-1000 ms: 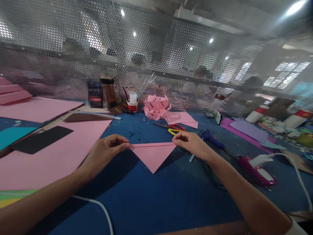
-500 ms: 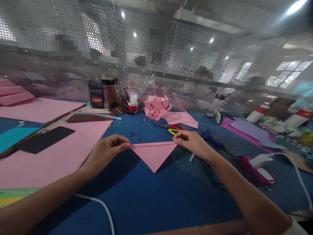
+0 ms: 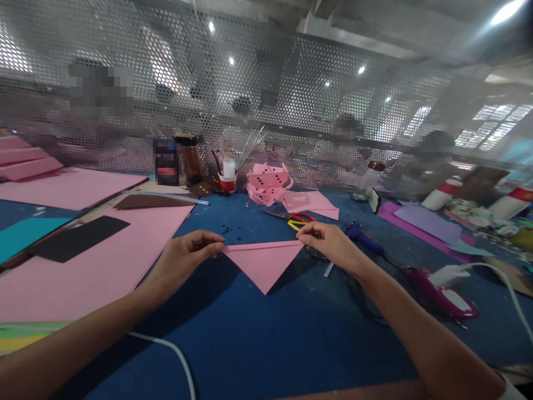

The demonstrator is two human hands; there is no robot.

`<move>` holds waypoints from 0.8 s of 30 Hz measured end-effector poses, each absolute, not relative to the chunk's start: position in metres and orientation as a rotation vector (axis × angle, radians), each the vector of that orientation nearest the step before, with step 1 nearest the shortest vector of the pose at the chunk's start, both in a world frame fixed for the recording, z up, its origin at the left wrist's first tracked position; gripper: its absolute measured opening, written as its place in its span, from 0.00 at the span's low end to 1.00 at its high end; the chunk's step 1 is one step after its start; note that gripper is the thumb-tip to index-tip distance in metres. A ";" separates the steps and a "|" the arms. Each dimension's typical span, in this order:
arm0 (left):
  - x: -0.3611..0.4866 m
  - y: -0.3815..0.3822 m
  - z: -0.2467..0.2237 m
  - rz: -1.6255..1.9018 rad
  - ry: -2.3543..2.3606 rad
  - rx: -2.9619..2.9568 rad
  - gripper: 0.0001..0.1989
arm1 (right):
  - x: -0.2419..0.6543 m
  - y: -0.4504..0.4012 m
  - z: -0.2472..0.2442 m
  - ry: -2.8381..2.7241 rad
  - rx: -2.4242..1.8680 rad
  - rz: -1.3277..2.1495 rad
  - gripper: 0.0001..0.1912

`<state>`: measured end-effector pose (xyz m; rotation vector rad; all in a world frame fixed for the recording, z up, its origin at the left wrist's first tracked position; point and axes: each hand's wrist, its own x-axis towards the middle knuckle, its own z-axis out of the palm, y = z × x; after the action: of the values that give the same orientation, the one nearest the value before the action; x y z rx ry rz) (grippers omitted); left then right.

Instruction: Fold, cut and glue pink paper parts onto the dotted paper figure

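A pink paper triangle (image 3: 265,266) is stretched between my two hands, its point toward me and a narrow folded band along its far edge. My left hand (image 3: 189,253) pinches the left corner between thumb and fingers. At the right corner, my right hand (image 3: 327,240) is closed on the paper in the same way. Just beyond my right hand lie scissors (image 3: 300,218) with red and yellow handles, partly hidden by it. A blue glue gun (image 3: 366,240) rests to the right of that hand.
Large pink sheets (image 3: 108,266) and a black strip (image 3: 81,239) lie at left. A dotted pink paper piece (image 3: 268,183) and a red-white cup (image 3: 227,182) stand at the back. Purple sheets (image 3: 428,222), a magenta power strip (image 3: 443,294) and white cable (image 3: 506,278) occupy the right.
The view has shifted very slightly. Both hands keep the same pinch on the paper triangle, which looks unchanged.
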<state>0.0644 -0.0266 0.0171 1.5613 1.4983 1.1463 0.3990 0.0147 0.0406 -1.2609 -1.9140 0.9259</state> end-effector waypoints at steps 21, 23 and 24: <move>0.060 -0.026 0.017 1.192 1.547 1.510 0.17 | 0.386 0.007 0.041 -1.265 -1.006 1.447 0.23; 0.059 -0.026 0.016 1.183 1.554 1.519 0.17 | 0.384 0.007 0.039 -1.269 -1.015 1.422 0.22; 0.059 -0.026 0.016 1.175 1.560 1.529 0.17 | 0.383 0.007 0.037 -1.271 -1.022 1.408 0.22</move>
<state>0.0589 -0.0260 0.0157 1.5294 1.5596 1.1750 0.3833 0.0072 0.0374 -1.0216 -1.2711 1.4076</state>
